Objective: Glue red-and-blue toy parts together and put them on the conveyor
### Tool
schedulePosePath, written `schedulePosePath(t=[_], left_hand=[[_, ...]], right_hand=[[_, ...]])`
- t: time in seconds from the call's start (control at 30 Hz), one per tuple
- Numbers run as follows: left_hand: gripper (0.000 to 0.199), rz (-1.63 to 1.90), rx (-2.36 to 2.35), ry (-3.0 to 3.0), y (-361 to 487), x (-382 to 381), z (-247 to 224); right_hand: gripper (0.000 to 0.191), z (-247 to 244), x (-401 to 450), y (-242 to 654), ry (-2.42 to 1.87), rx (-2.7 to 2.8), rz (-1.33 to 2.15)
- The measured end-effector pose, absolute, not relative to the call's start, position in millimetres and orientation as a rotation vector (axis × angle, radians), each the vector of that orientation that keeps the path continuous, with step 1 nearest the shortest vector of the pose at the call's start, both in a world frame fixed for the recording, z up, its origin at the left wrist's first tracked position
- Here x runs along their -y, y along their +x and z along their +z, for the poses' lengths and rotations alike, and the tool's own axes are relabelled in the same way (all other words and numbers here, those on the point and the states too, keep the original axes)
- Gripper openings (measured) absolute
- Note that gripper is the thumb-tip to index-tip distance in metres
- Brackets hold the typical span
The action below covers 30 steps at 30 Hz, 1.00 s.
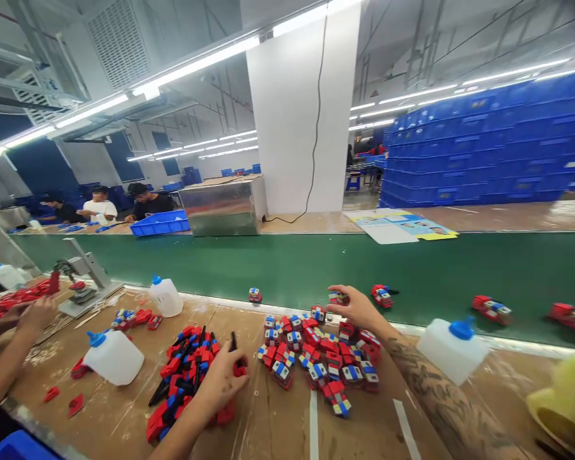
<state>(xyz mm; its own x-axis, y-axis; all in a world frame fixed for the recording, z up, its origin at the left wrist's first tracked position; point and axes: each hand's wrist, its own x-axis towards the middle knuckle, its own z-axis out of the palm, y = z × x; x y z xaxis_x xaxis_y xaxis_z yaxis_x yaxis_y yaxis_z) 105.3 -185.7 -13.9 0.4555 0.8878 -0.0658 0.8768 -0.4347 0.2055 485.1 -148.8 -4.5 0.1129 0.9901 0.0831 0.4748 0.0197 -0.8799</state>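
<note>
My left hand (226,378) is closed around a small red toy part with a black bar (233,342) sticking up from it. It is at the right side of a heap of red and blue parts with black bars (182,377). My right hand (352,310) reaches over the near edge of the green conveyor belt (297,262), its fingers around a small red, white, blue and yellow toy block (338,298). Below that wrist lies a pile of similar toy blocks (316,351). Another single block (254,295) stands on the belt to the left.
Longer red toy pieces (491,309) lie on the belt at right. White bottles with blue caps (453,348) (116,361) stand on the brown table. At left, another person's hands (36,316) work beside a small press (84,281). Blue crates (483,147) are stacked beyond the belt.
</note>
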Motion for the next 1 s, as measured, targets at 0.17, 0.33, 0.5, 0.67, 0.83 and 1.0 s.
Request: schedulePosePath(t=[0.17,0.33,0.5,0.67,0.83,1.0], left_hand=[[0.035,0.382,-1.269,2.424,91,212,-44],[0.078,-0.314,-1.38,2.712,114,236,-69],[0.077,-0.469,-1.233,2.95,129,264,-71],[0.096,-0.862,-1.155,2.93,130,283,-79],[0.086,-0.793,-1.178,2.738,135,275,-66],[0.072,-0.822,-1.166,2.81,153,265,-44]], right_hand=[[0.068,-11,260,443,-1.187,1.061,1.088],[0.056,-17,342,418,-1.001,0.684,1.212],[0.05,-26,387,419,-0.69,0.442,1.397],[0.057,-57,413,419,-0.787,0.536,1.218],[0.047,-76,419,421,-0.83,0.43,1.137],[0.028,-70,424,428,-0.781,0.281,1.245]])
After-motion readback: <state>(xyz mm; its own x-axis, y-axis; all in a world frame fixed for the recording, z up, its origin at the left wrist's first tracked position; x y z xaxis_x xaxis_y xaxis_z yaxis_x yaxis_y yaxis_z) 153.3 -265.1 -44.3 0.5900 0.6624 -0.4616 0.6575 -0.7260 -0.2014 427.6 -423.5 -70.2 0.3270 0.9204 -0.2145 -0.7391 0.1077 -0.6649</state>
